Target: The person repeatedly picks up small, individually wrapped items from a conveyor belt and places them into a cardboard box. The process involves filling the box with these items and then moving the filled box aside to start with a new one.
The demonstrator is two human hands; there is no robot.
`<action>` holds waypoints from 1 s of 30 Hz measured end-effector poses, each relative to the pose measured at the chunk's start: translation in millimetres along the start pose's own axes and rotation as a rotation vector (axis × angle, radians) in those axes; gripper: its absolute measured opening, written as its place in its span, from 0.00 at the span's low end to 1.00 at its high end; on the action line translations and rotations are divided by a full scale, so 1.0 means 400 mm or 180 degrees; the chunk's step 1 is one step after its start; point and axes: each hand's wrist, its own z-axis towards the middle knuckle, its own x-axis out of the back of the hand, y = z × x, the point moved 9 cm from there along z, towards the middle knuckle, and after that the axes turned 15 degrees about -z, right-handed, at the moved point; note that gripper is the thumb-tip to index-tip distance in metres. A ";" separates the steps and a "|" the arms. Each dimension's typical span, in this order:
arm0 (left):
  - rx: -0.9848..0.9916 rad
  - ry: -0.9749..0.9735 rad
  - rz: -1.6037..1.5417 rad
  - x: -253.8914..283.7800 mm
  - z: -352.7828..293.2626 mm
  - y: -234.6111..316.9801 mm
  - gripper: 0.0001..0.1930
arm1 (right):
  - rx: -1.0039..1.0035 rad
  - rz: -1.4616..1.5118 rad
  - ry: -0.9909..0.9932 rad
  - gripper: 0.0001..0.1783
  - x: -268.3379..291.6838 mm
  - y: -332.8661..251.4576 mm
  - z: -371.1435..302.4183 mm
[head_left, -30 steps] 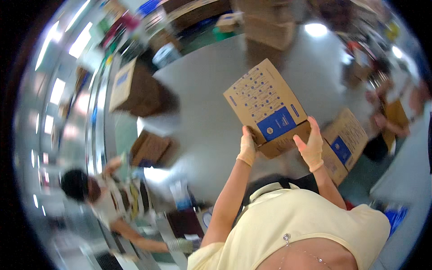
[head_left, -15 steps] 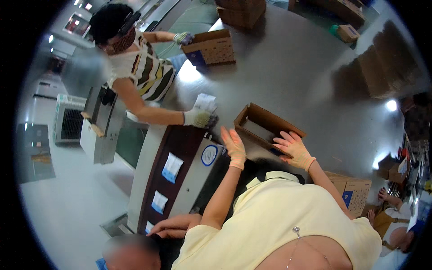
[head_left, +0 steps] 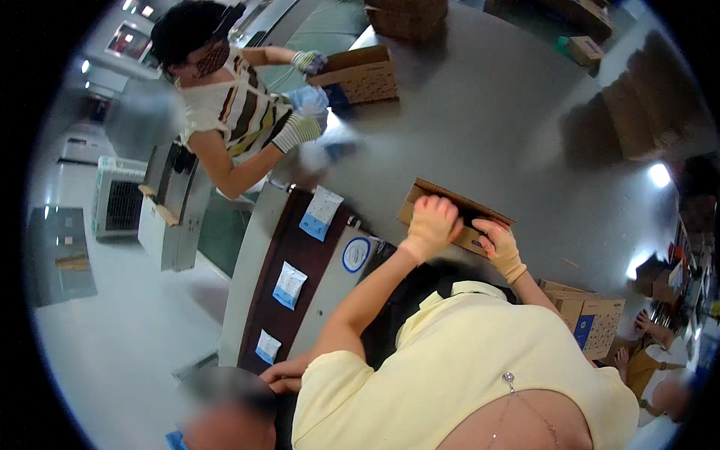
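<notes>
An open cardboard box (head_left: 459, 196) stands on the metal table right before me. My left hand (head_left: 433, 229), in a pale orange glove, reaches over the near wall. Its fingers are bent down into the box, and the tips are out of sight. My right hand (head_left: 501, 247), gloved alike, is closed on the near rim towards the right end, fingers curled over it. What lies inside the box is hidden by my hands and the walls.
Blue-and-white packets (head_left: 289, 285) lie spaced along a dark conveyor belt (head_left: 308, 259) at my left. Across it, a co-worker in striped gloves holds packets beside another open box (head_left: 367, 79). Cartons (head_left: 600, 322) stand at my right; another person sits at lower left.
My left hand has moved right, from beside the box into it. My right hand has curled onto the rim. Belt packets have advanced towards the table; the co-worker has drawn packets towards their box.
</notes>
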 end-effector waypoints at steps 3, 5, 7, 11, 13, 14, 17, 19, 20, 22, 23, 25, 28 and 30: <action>-0.1154 0.0504 0.0321 -0.003 -0.093 0.056 0.18 | -0.0041 -0.0360 -0.0175 0.21 -0.023 0.007 -0.015; -0.0484 0.0012 0.0170 -0.059 -0.057 -0.030 0.18 | 0.0073 -0.0406 0.0432 0.26 0.035 -0.023 0.005; 0.0167 -0.0176 -0.0313 -0.025 0.000 -0.084 0.19 | -0.0209 -0.0513 0.0781 0.37 0.073 0.007 -0.019; 0.2400 0.0940 -0.3272 -0.019 0.011 -0.281 0.24 | -0.0231 -0.0611 0.0955 0.37 0.184 0.002 -0.031; 0.2211 0.0874 -0.4792 -0.121 0.010 -0.256 0.25 | -0.0029 -0.0835 -0.0150 0.32 0.134 -0.004 -0.024; 0.2095 0.0800 -0.5556 -0.202 -0.004 -0.240 0.26 | 0.0053 -0.0932 -0.0710 0.30 0.104 -0.007 -0.036; 0.2603 0.0501 -0.6255 -0.409 -0.102 -0.144 0.25 | 0.0714 -0.1614 -0.1805 0.10 -0.072 0.018 -0.097; 0.2462 0.0580 -0.5971 -0.513 -0.150 -0.215 0.28 | 0.0913 -0.1743 -0.2345 0.07 -0.128 -0.016 -0.081; 0.2863 0.0662 -0.5962 -0.538 -0.162 -0.242 0.27 | 0.0945 -0.1708 -0.2249 0.07 -0.115 -0.046 -0.063; 0.3218 0.0727 -0.4617 -0.514 -0.200 -0.320 0.25 | 0.0868 -0.1716 -0.2242 0.07 -0.132 -0.082 -0.027; 0.3009 0.0663 -0.3331 -0.452 -0.177 -0.358 0.24 | 0.0888 -0.1759 -0.2237 0.08 -0.155 -0.097 -0.012; 0.3085 0.1362 -0.2547 -0.297 -0.119 -0.327 0.22 | 0.0874 -0.1877 -0.2325 0.09 -0.233 -0.109 -0.008; 0.2450 0.1112 -0.1423 -0.084 -0.022 -0.187 0.18 | 0.1048 -0.1875 -0.2254 0.09 -0.256 -0.150 0.018; 0.2233 0.0717 -0.0969 -0.062 -0.005 -0.154 0.16 | 0.1331 -0.1760 -0.2067 0.09 -0.248 -0.135 0.004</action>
